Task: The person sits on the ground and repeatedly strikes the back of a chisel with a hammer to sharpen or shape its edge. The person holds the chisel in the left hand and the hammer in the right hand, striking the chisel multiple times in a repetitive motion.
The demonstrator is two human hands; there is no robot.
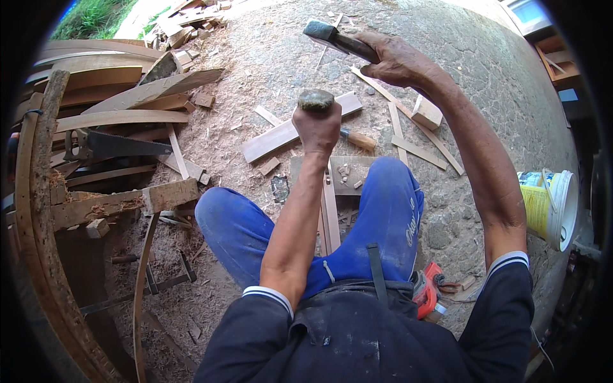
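My left hand [317, 129] is wrapped round a chisel upright between my knees; its worn, rounded butt [316, 99] faces up, and the blade is hidden below my fist. Raised to the right, my right hand [403, 62] grips a hammer by its dark handle, the grey metal head [320, 30] pointing left, apart from the chisel. Beneath my left forearm, a narrow grooved wooden strip [331, 220] runs between my legs. Its far end lies by a wooden block [348, 185] with chips on it. A tool with a wooden handle [359, 140] lies just beyond.
Curved timber pieces [121, 118] and a handsaw [118, 145] are stacked at left. A bar clamp [185, 268] lies below them. Planks [281, 135], thin slats [418, 153] and shavings cover the ground ahead. A red power tool [429, 290] sits by my right hip; a bucket [565, 210] stands at right.
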